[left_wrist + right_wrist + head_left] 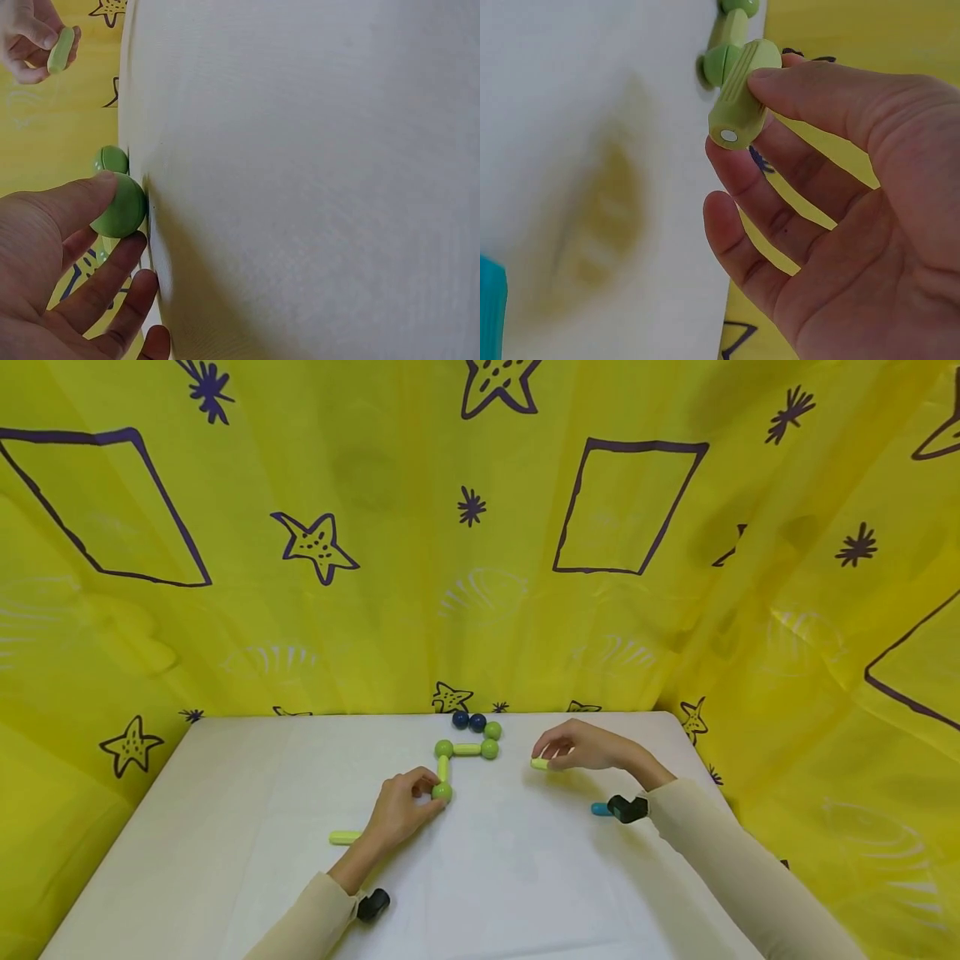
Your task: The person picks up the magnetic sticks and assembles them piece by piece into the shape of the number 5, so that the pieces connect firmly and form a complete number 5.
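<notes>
My left hand (401, 810) pinches a green ball (442, 792) between thumb and fingers. That ball sits at the near end of a joined chain: a light-green rod (443, 769) runs back to a corner ball (444, 748), then another rod (467, 749) leads right to a third ball (489, 749). Raised over the table at right, my right hand (588, 747) holds a short light-green magnetic rod (744, 96) between thumb and fingers. A round pale metal spot shows on the rod's end in the right wrist view.
Behind the chain lie another green ball (492, 731) and two dark blue balls (468, 722). A light-green rod (344, 837) lies left of my left wrist. Below my right wrist is a blue piece (602, 809), partly hidden. A yellow curtain (405, 635) borders the white table (510, 877).
</notes>
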`<move>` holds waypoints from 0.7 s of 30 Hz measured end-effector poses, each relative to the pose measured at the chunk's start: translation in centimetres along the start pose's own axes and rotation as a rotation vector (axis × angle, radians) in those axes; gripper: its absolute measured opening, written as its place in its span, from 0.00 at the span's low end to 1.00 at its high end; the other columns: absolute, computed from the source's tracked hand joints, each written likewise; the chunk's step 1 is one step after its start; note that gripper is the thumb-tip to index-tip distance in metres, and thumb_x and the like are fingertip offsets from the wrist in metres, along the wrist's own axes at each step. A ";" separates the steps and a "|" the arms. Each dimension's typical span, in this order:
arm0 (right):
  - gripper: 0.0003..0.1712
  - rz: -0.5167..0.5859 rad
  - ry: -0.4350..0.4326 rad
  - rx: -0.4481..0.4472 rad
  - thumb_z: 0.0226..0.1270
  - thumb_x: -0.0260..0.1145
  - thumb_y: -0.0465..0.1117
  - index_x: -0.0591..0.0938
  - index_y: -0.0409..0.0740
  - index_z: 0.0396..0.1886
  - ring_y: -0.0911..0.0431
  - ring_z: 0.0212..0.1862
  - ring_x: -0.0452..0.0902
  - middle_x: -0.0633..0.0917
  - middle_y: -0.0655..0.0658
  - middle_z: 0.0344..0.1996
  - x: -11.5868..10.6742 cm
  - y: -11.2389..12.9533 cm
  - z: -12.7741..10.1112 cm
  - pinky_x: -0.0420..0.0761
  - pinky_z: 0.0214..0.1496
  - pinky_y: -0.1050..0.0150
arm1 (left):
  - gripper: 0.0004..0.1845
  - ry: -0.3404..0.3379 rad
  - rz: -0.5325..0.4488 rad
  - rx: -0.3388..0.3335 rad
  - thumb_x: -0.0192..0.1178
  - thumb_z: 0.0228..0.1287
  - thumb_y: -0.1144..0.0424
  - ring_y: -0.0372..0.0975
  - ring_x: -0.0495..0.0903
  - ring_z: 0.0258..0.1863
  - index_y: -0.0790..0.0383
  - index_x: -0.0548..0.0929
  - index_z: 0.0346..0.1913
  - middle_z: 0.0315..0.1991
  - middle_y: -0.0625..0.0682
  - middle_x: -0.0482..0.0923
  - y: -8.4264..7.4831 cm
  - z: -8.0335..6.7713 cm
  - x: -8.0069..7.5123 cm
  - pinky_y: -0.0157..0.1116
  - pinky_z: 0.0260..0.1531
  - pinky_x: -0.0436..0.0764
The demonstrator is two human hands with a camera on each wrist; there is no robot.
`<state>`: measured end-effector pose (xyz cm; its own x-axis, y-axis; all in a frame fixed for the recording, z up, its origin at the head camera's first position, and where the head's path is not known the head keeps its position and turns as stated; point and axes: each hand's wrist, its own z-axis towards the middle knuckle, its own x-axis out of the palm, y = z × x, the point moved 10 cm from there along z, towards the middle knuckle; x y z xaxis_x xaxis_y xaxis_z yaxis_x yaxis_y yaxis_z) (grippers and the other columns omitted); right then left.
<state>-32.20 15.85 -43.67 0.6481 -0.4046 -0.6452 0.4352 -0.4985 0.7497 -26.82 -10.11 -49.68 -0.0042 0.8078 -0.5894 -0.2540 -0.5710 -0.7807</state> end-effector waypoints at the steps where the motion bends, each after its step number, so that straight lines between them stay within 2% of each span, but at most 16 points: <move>1: 0.12 -0.002 0.005 0.000 0.73 0.66 0.33 0.86 0.44 0.52 0.53 0.48 0.83 0.88 0.47 0.47 0.3 0.0 0.4 0.81 0.51 0.61 | 0.13 -0.001 0.001 0.002 0.78 0.55 0.66 0.43 0.78 0.37 0.57 0.87 0.42 0.34 0.48 0.86 0.0 0.0 0.0 0.44 0.43 0.76; 13: 0.13 0.021 0.054 -0.008 0.71 0.67 0.31 0.87 0.45 0.52 0.55 0.50 0.84 0.88 0.49 0.48 3.7 0.6 4.9 0.81 0.54 0.61 | 0.12 0.003 0.015 0.000 0.78 0.56 0.65 0.41 0.78 0.37 0.56 0.86 0.41 0.34 0.46 0.86 0.0 0.1 0.0 0.43 0.43 0.76; 21: 0.13 0.063 0.088 -0.006 0.69 0.66 0.28 0.87 0.40 0.51 0.58 0.48 0.84 0.88 0.46 0.47 6.5 1.1 7.1 0.81 0.49 0.65 | 0.12 0.006 0.018 -0.013 0.77 0.56 0.65 0.42 0.78 0.37 0.57 0.86 0.41 0.35 0.47 0.86 -0.1 0.1 0.0 0.44 0.43 0.76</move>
<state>-31.90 7.25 -48.11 0.7261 -0.3661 -0.5820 0.3956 -0.4699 0.7891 -26.86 -10.10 -49.60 -0.0030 0.7965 -0.6047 -0.2417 -0.5873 -0.7724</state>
